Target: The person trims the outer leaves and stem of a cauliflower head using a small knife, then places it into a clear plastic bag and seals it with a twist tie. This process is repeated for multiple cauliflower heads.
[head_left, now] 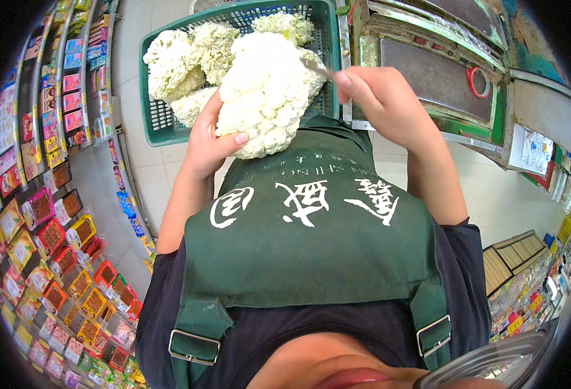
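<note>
A large white cauliflower head rests in my left hand, which grips its lower left side with the thumb across the front. My right hand is closed around a small tool with a thin metal blade, apparently a knife; its handle is hidden in my fist. The blade points left and reaches the upper right edge of the cauliflower. Behind it, several more cauliflower heads lie in a green plastic basket with slotted walls.
To the right of the basket stands a worn metal-framed counter with a roll of red tape on it. Shelves of packaged snacks line the left side. A green apron bearing white writing covers my front.
</note>
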Demonstrator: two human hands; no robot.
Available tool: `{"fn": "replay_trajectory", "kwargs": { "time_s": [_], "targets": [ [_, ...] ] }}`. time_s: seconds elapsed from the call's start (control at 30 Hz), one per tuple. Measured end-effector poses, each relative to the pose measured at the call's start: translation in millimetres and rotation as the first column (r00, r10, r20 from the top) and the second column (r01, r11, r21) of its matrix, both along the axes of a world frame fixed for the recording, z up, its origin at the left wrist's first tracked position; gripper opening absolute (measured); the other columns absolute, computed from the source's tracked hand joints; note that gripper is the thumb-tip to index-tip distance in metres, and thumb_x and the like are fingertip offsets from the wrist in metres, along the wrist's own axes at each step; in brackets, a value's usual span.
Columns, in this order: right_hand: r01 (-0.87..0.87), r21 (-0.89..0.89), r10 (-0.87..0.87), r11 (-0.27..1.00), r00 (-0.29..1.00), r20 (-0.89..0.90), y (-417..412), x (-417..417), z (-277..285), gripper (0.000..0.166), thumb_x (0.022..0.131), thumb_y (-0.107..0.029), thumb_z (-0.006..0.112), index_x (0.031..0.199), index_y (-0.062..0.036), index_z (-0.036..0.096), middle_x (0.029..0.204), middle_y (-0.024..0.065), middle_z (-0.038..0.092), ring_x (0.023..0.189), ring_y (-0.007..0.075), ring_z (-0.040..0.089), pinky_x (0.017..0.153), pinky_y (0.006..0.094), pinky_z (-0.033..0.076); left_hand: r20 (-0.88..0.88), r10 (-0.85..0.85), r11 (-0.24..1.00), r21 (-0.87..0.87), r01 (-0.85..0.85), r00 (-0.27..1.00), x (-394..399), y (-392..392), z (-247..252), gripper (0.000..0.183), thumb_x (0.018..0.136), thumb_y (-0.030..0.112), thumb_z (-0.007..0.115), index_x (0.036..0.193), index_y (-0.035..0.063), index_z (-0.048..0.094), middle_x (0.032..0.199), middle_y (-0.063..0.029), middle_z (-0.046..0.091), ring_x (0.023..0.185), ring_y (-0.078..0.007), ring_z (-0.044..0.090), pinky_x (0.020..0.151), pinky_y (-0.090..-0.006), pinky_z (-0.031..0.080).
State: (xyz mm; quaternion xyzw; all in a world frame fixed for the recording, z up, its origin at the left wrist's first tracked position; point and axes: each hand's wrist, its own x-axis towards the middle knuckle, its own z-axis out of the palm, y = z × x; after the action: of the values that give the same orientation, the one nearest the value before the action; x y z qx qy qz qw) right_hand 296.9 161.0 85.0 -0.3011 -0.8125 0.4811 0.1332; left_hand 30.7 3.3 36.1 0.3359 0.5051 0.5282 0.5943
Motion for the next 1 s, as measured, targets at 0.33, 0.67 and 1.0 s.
{"fn": "replay_trajectory", "kwargs": {
  "time_s": [0.33, 0.67, 1.0],
  "targets": [
    [0.129, 0.040, -0.127, 0.991, 0.990, -0.053, -27.1, -13.2, -17.2, 0.046, 0.104, -0.041, 0.050, 0.082, -0.0031, 0.063, 0.072, 0.0184, 0.060, 0.069, 0.0413, 0.060, 0.063, 0.0463, 0.047, 0.362, 0.010, 1.000, 0.014, -0.016, 0.932, -1.5, -11.5, -6.7, 0.103, 0.070, 0.033, 0.078, 0.151, -0.0049, 0.029, 0.144, -0.0261, 0.050, 0.130, -0.0385, 0.055, 0.105, -0.0506, 0.051],
    [0.292, 0.111, -0.293, 0.950, 0.956, -0.009, -24.2, -17.4, -13.2, 0.043, 0.102, -0.041, 0.053, 0.084, -0.0049, 0.065, 0.078, 0.0175, 0.064, 0.074, 0.0409, 0.063, 0.066, 0.0480, 0.050, 0.398, 0.050, 0.999, -0.032, -0.041, 0.916, 8.2, -1.2, 2.5, 0.095, 0.077, 0.042, 0.068, 0.152, -0.0038, 0.030, 0.145, -0.0249, 0.050, 0.131, -0.0388, 0.054, 0.109, -0.0483, 0.048],
    [0.199, 0.352, -0.233, 0.915, 0.971, 0.058, -25.7, -21.3, -15.3, 0.040, 0.102, -0.044, 0.053, 0.088, -0.0095, 0.068, 0.077, 0.0136, 0.067, 0.072, 0.0385, 0.066, 0.065, 0.0471, 0.053, 0.474, 0.128, 0.991, -0.081, -0.102, 0.871, 8.3, -0.1, -10.3, 0.088, 0.083, 0.039, 0.065, 0.153, -0.0028, 0.030, 0.148, -0.0238, 0.047, 0.133, -0.0368, 0.053, 0.111, -0.0488, 0.045]
  ]
}}
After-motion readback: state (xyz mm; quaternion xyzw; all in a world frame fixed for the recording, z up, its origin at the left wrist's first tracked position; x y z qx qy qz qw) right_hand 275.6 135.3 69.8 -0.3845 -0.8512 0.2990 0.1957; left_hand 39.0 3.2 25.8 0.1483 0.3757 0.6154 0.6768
